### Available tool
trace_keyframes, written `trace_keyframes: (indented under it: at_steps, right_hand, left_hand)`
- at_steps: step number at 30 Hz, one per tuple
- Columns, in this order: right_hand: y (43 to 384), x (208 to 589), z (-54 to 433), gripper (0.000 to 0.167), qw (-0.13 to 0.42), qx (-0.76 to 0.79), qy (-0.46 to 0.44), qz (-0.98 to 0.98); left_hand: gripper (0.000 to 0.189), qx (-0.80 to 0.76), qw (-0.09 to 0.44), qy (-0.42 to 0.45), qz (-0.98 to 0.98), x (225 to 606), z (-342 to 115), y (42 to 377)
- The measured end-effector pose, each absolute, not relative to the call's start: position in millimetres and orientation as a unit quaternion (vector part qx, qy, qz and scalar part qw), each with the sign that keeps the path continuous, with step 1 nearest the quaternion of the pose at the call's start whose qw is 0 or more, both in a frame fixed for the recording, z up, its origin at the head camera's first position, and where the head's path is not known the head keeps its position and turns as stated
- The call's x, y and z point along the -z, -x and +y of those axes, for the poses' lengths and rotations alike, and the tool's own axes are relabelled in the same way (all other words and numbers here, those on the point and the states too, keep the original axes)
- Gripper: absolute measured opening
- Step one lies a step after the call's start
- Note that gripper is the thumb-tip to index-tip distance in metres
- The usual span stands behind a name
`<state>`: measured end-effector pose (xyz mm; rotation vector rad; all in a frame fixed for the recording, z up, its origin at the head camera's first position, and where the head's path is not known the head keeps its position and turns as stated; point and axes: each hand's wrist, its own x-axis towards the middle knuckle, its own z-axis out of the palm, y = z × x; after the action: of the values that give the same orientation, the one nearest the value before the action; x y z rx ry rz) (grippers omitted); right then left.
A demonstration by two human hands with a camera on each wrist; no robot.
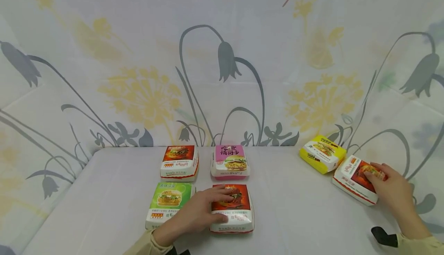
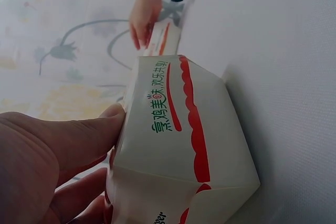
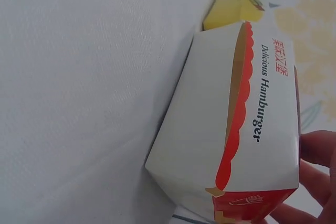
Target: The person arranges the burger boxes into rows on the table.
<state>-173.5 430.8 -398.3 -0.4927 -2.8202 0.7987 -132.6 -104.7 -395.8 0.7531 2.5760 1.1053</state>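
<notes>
In the head view my left hand (image 1: 204,210) rests over the left part of a red-and-white burger box (image 1: 239,208), its fingers spread across the printed lid. The left wrist view shows the thumb (image 2: 100,129) at the lid's edge, with the white side of the box (image 2: 157,108) facing the camera. Far to the right, my right hand (image 1: 395,189) touches the lid of another red-and-white burger box (image 1: 357,181), which sits at an angle. Its side, lettered "Delicious Hamburger", fills much of the right wrist view, and the fingers (image 3: 317,148) lie along its top.
Against the right-hand box, on its far left side, is a yellow burger box (image 1: 322,154). A green box (image 1: 170,201) stands left of my left hand. Behind are a red-and-white box (image 1: 179,164) and a pink box (image 1: 230,162). A flower-patterned curtain (image 1: 222,104) borders the white table (image 1: 291,216).
</notes>
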Motion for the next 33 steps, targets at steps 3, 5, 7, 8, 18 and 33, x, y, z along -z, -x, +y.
trace_keyframes:
  at_steps: [3, 5, 7, 8, 18, 33]
  right_hand:
    - [175, 395, 432, 0.073, 0.050, -0.257, 0.180, -0.948]
    - [175, 393, 433, 0.078, 0.028, -0.258, 0.190, -0.947]
    - [176, 393, 433, 0.079, 0.018, -0.260, 0.190, -0.946]
    - [175, 393, 433, 0.079, 0.016, -0.261, 0.187, -0.947]
    - [167, 397, 430, 0.079, 0.002, -0.243, 0.161, -0.957]
    - [154, 397, 418, 0.081, -0.011, -0.261, 0.120, -0.958]
  left_hand:
    - [0.046, -0.377, 0.121, -0.258, 0.881, 396, -105, 133]
    - [0.046, -0.379, 0.121, -0.259, 0.880, 396, -105, 133]
    - [0.047, -0.379, 0.121, -0.259, 0.880, 397, -105, 133]
    - [0.047, -0.380, 0.121, -0.258, 0.880, 397, -105, 133]
    - [0.050, -0.369, 0.119, -0.250, 0.887, 396, -105, 131]
    - [0.048, -0.375, 0.125, -0.249, 0.884, 393, -105, 131]
